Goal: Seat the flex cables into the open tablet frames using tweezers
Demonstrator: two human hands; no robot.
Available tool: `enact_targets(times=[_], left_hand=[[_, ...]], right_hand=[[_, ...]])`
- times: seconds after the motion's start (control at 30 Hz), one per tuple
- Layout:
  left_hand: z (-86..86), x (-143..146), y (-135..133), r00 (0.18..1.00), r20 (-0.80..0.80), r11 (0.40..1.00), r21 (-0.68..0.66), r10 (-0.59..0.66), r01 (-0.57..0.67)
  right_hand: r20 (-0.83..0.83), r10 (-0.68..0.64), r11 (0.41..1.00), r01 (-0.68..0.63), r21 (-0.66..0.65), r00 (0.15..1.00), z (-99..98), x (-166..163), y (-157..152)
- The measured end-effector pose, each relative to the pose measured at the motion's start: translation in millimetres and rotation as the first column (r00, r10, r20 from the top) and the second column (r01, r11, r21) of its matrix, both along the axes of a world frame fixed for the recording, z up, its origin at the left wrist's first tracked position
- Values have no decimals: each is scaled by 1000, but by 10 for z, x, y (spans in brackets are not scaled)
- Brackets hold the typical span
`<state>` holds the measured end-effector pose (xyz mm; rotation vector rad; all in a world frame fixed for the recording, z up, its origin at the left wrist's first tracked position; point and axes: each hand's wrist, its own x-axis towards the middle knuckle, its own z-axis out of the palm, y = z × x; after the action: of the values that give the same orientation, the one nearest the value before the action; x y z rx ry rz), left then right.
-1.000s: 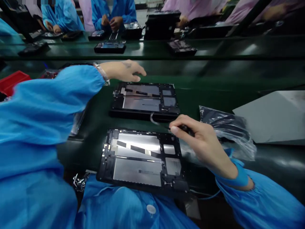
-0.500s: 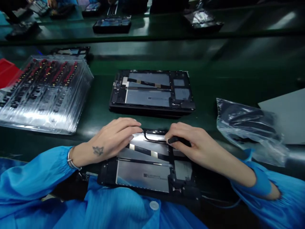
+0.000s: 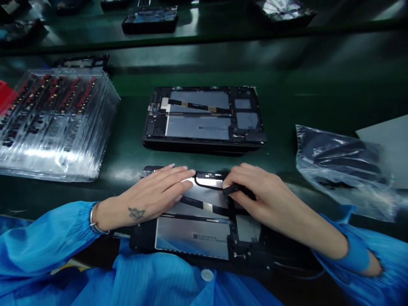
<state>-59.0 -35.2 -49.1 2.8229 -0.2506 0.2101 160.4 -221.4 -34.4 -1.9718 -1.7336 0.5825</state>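
An opened tablet frame [image 3: 191,231] with silver inner panels lies at the near edge of the green belt [image 3: 287,106]. My left hand [image 3: 153,195] rests on its upper left part, fingers stretched flat and pressing one end of a thin black cable [image 3: 207,185]. My right hand [image 3: 258,193] is closed around a small black tool [image 3: 234,189] whose tip touches the cable's other end. A second opened tablet frame [image 3: 204,117] lies just beyond, untouched.
A stack of clear plastic trays [image 3: 54,123] with small red and black parts stands at the left. A clear bag [image 3: 338,163] of dark items and a grey sheet [image 3: 389,140] lie at the right. More tablet frames [image 3: 149,21] sit on the far belt.
My left hand came back from the far tablet and settled flat on the near one. My right hand brought the tool and cable onto its top edge. The view tipped downward.
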Motion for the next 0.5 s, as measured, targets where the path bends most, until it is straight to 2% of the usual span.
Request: enact_targets(times=[0.13,0.5], left_hand=[[-20,32,14,999,-33,999,34,-8,10],[80,115,3,997,-76,985,168,-20,33]], right_hand=[[4,-4,1000,4,-30,1000,5,1,10],[69,16,998,-12,-62,997,-5,22,63]])
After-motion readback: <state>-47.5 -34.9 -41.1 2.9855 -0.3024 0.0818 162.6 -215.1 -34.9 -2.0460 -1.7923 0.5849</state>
